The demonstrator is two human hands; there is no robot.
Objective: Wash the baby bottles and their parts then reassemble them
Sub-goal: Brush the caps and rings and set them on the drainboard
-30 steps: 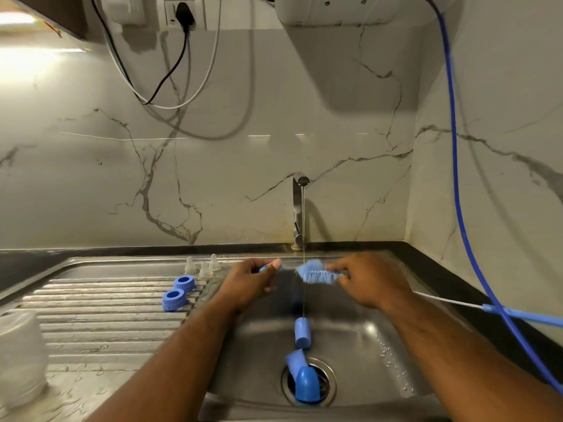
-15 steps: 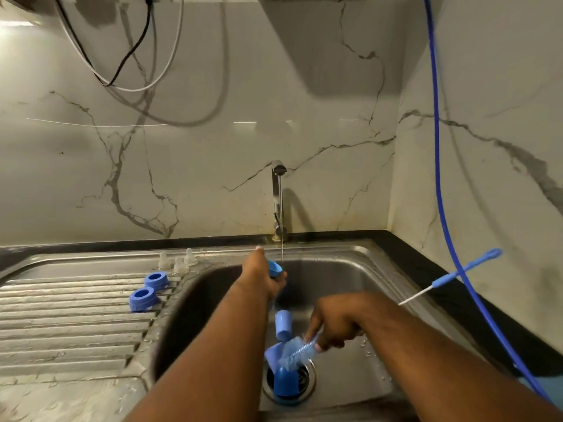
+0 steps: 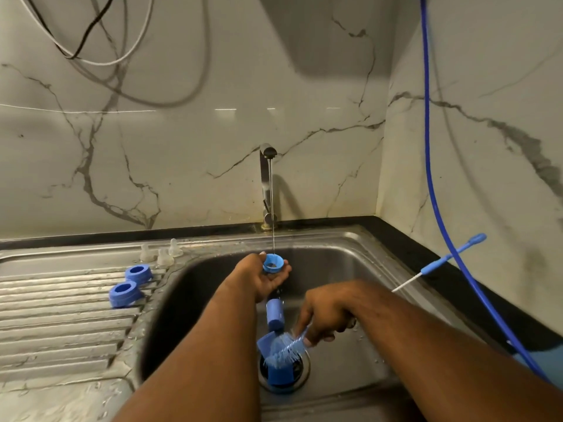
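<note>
**Blue screw ring (image 3: 273, 263) rinsing under the tap (image 3: 267, 166)**

We read this step as the rinse of one ring. The left hand (image 3: 259, 280) has its grip clamped on the screw ring, fingers curled beneath and around it. It holds the ring over the back of the sink (image 3: 350, 260), right where the thin stream of water (image 3: 272, 226) lands. The ring's open mouth points straight up at the spout, so its short axis lines up with the stream and the water falls into the bore. To do this well, we would turn the ring slowly so the inside is flushed all round, then tip it to drain. We would also hold it firmly, since wet plastic is likely slippery.

The right hand (image 3: 327, 318) has its grip closed round the handle of the bottle brush (image 3: 285, 350), low in the basin. The brush's long axis runs from that hand down and to the left, with the bristle head pointing at the drain (image 3: 305, 368), where it overlaps two blue caps (image 3: 280, 376). A third cap (image 3: 275, 315) sits between the hands, its long axis running towards the back wall.

Two more rings (image 3: 123, 295) and three clear teats (image 3: 165, 256) sit on the drainboard (image 3: 61, 324). A thin brush (image 3: 451, 257) lies on the black desk (image 3: 426, 248) at right.
</note>
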